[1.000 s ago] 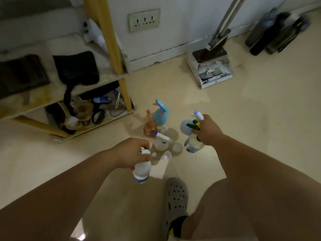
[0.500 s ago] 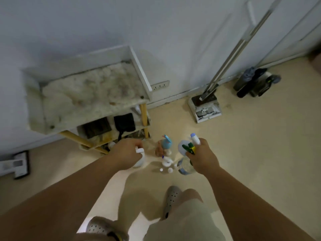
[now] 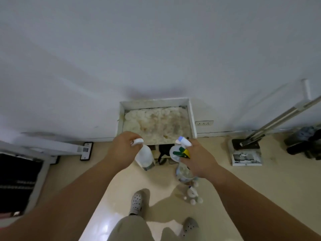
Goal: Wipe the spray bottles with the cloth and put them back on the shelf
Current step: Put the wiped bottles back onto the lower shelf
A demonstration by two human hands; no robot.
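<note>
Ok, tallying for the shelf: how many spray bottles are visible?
3: white opaque bottle in left hand, clear bottle in right hand, small white bottle on floor; others may be hidden.

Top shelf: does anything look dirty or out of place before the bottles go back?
Yes. The top shelf is blotched with brown stains across its surface, and several small bottles sit on the floor, off the shelf.
</note>
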